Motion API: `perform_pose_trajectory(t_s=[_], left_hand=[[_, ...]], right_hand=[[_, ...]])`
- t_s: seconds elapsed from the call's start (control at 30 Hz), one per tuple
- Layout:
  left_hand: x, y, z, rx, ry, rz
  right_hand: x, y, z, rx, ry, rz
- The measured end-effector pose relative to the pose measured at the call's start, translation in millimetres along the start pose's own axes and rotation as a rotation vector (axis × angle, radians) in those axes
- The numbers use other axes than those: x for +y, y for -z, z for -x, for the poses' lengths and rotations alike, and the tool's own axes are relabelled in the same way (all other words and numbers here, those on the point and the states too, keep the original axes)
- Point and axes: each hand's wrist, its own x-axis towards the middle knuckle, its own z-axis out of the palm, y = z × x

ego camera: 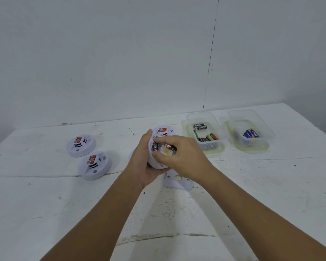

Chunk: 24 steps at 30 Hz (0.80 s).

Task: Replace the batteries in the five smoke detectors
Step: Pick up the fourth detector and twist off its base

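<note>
Left hand (143,159) cups my open smoke detector (155,162); right hand (179,157) pinches a battery (155,146) inside; battery tubs (205,134) far right.

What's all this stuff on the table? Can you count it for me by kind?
Smoke detectors lying on the table: 3 in plain view
Opened detector held in the left hand, right hand at its batteries: 1
Detached cover: 1
Clear battery tubs: 2
Total: 7

Fifth detector (131,154) mostly behind left wrist, cover plate (177,182) partly under right hand, battery labels (blue ones) unreadable
</note>
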Motion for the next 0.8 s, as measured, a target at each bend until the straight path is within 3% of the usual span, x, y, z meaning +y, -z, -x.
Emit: perform_pose_trajectory(t_s=[0.17, 0.4, 0.63, 0.8], left_hand=[[-1.7, -4.7, -2.3, 0.009, -0.011, 0.058], [-2.4, -22.7, -14.4, 0.013, -0.027, -0.005], [-16.5, -60.5, -31.5, -0.012, -0.006, -0.024], [-21.5, -95.4, -45.1, -0.027, -0.015, -0.038]], right_hand=[[4.0, -4.7, -0.1, -0.017, -0.028, -0.039], [14.2, 11.4, -1.9, 0.178, -0.058, -0.12], [39.2, 42.8, -1.4, 0.23, -0.008, -0.054], [75.8, 86.8, 4.9, 0.467, -0.09, -0.033]])
